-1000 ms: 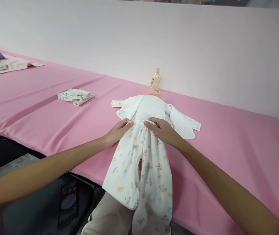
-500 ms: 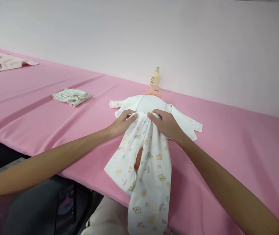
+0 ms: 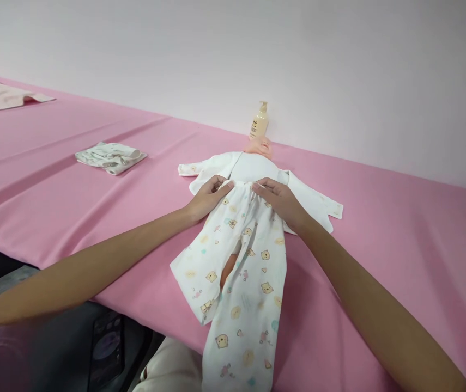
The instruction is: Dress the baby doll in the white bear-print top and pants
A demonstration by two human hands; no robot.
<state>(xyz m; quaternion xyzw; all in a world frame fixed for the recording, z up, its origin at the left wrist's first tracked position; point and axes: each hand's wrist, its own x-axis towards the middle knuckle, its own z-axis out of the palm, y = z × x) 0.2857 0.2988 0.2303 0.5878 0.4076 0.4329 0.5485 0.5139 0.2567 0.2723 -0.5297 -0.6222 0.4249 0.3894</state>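
A baby doll [image 3: 259, 145] lies on its back, head toward the wall, wearing a white long-sleeved top [image 3: 253, 166]. White baby pants [image 3: 253, 267] with a bear print cover its lower body. One pant leg hangs over the table's front edge. An orange-brown patch of the doll shows through a gap between the legs. My left hand [image 3: 209, 200] pinches the waistband on the left side, thumb on top. On the right side, my right hand [image 3: 282, 201] grips the same waistband, fingers curled over it.
A pump bottle [image 3: 259, 121] stands behind the doll's head by the wall. Folded printed cloth [image 3: 110, 157] lies to the left on the pink sheet [image 3: 380, 245]. A pale pink cloth [image 3: 12, 98] is at the far left. Below the edge, a phone [image 3: 107, 348] rests on a dark surface.
Both hands keep hold of the waistband, and it looks more spread between them. The hanging pant leg has swung slightly left. The view has shifted a little.
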